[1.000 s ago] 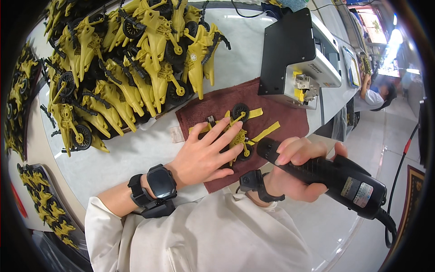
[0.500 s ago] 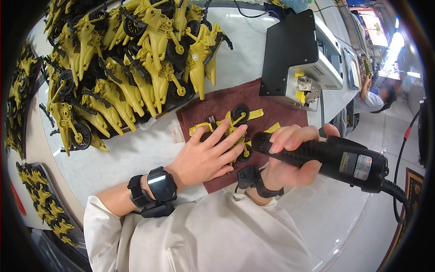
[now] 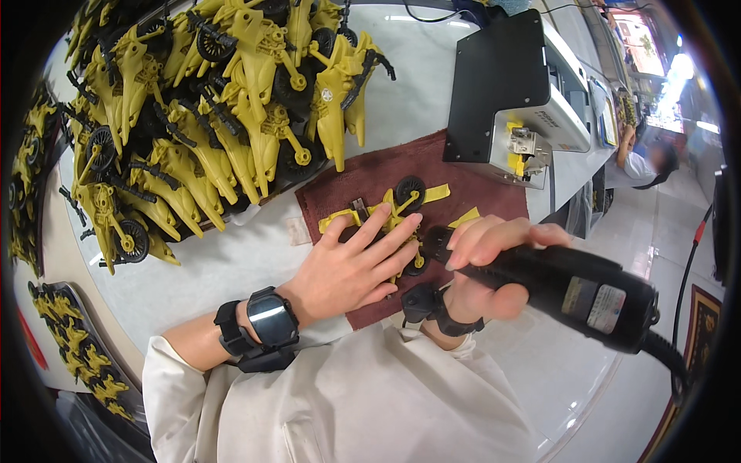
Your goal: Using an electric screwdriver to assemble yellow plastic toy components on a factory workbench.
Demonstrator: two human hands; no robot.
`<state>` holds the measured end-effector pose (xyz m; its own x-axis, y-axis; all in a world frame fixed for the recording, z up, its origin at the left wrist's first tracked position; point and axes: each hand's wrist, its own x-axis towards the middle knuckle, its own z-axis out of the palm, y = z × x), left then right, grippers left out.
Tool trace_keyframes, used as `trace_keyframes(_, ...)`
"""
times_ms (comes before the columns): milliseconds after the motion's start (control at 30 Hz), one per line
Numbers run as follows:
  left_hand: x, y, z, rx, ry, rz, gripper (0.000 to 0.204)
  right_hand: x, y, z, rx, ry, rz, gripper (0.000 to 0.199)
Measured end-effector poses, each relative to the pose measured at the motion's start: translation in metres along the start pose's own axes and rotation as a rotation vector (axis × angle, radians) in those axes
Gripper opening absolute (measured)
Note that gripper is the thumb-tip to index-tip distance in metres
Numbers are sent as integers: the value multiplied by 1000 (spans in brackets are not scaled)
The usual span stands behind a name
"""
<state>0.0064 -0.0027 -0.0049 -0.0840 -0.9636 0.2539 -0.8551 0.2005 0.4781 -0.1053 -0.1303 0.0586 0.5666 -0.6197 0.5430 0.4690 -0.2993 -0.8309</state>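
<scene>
On the maroon cloth (image 3: 363, 176) lies a yellow toy motorcycle (image 3: 402, 207) with black wheels, partly covered by my left hand (image 3: 340, 266). That hand lies flat on it with the fingers spread. My right hand (image 3: 490, 258) wraps round a black corded electric screwdriver (image 3: 579, 285). The screwdriver slants, its nose end beside the toy's lower wheel and its cord end off to the right. Its tip is too dark to tell whether it touches the toy. Yellow tape strips (image 3: 437, 192) lie by the toy.
A large pile of yellow toy motorcycles (image 3: 255, 62) fills the far left, with a tray of smaller yellow parts (image 3: 77, 347) at the lower left. A black and white screw feeder (image 3: 494, 100) stands behind the cloth. Farther right sits another person (image 3: 637, 170).
The rear of the electric screwdriver has dipped slightly and my right hand has shifted a little left with it. My left hand stays on the toy motorcycle.
</scene>
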Motion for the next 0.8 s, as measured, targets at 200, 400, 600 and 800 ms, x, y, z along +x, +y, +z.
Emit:
trace_keyframes(200,-5,10,9,109,9,-40,51,17,-14,-6,-139,186,-208,68)
trace_keyframes(400,-1,9,3,68,-9,-20,54,105,-34,-51,-521,640,-298,53)
trace_keyframes(600,-2,6,-2,21,-29,-27,56,78,-32,-47,-460,495,-137,60)
trace_keyframes(800,-1,5,0,-6,-25,-4,54,17,-38,13,60,54,-187,75)
